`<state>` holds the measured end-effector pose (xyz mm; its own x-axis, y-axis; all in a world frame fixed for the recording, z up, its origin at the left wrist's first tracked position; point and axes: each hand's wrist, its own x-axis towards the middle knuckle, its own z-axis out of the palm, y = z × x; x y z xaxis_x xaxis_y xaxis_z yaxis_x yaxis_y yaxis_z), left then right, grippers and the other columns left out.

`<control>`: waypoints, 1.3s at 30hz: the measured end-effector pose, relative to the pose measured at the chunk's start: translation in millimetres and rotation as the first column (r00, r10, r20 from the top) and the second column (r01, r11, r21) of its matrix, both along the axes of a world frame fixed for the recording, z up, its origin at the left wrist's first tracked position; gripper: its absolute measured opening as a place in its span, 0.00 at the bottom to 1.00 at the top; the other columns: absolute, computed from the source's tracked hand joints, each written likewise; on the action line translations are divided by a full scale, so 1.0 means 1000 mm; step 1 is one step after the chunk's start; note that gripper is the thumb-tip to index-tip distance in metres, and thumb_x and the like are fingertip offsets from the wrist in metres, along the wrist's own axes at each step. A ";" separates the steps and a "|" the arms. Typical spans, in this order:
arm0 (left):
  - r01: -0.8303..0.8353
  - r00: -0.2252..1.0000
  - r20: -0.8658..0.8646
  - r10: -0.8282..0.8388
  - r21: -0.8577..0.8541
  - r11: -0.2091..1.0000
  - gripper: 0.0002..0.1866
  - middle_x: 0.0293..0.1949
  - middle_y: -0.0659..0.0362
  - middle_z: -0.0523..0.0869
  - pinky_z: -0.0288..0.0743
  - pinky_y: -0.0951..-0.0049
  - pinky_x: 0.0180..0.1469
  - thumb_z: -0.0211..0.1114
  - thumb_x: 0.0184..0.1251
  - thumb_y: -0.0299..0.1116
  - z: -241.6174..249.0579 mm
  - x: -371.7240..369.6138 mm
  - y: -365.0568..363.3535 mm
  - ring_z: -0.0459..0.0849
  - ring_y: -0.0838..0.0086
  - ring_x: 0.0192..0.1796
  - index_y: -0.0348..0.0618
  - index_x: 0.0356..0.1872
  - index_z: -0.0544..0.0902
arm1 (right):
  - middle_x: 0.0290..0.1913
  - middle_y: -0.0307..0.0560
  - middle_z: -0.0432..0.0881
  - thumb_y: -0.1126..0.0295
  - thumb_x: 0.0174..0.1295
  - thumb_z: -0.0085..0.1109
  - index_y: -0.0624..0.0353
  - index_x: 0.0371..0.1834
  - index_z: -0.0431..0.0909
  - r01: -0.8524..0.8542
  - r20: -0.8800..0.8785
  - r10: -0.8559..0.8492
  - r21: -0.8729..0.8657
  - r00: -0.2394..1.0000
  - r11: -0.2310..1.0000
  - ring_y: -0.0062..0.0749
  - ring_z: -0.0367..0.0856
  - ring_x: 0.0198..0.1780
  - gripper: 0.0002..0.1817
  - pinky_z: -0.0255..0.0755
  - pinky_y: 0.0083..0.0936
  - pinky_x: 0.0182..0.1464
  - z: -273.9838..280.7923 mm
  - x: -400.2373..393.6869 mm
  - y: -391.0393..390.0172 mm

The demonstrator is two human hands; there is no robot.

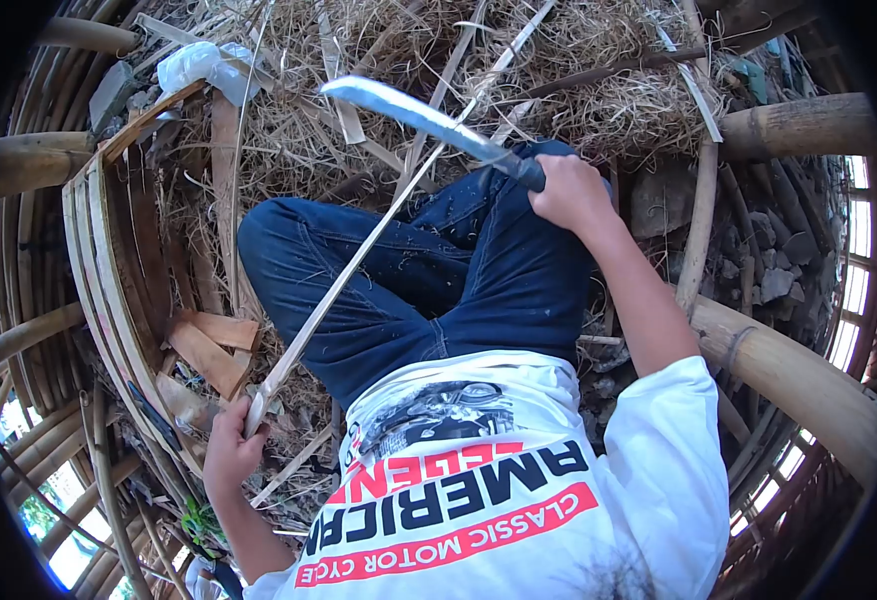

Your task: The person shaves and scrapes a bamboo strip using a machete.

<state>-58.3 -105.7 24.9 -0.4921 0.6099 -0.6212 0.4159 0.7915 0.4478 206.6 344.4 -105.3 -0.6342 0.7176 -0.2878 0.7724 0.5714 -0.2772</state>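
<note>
The right hand (568,192) is clenched around the dark handle of a long knife (428,122), fingers wrapped fully shut with no gap showing between them and the grip. The curved blade runs up and to the left from the fist, its shiny flat side catching the light, and its tip ends above the dry straw (558,60) that covers the ground ahead. The left hand (230,448) grasps the lower end of a thin bamboo strip (358,260); the fingers curl tightly round it, with the thumb seemingly pressed along the side, though the fisheye edge makes this hard to judge. The strip rises on a slant from that fist, crosses over the left knee of the blue jeans (428,290), and meets the knife just in front of the handle, where blade and strip touch or nearly touch. Past the blade the strip runs on toward the top edge of the view.

The person sits with knees bent, wearing a white printed shirt (518,480). To the left of the legs stands a frame of bent bamboo slats (98,270), with short flat wood offcuts (213,345) lying inside it near the left hand. Thick bamboo poles (798,385) ring the spot on the right, and a crumpled white plastic bag (203,65) lies in the straw at the upper left.
</note>
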 end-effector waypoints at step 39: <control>0.043 0.985 -0.166 -0.046 -0.019 0.999 0.24 0.24 0.42 0.82 0.74 0.53 0.33 0.74 0.61 0.48 0.007 0.057 0.088 0.83 0.42 0.31 0.36 0.37 0.75 | 0.34 0.58 0.86 0.66 0.50 0.67 0.61 0.47 0.82 -0.250 -0.597 -0.116 -0.495 0.794 0.832 0.54 0.87 0.37 0.20 0.80 0.41 0.43 0.041 -0.014 -0.169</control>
<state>-1.3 -17.3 31.6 -0.5622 0.6247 -0.5420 0.5186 0.7767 0.3574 192.8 175.0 -63.8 -0.8425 0.5148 -0.1586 0.3168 0.2353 -0.9189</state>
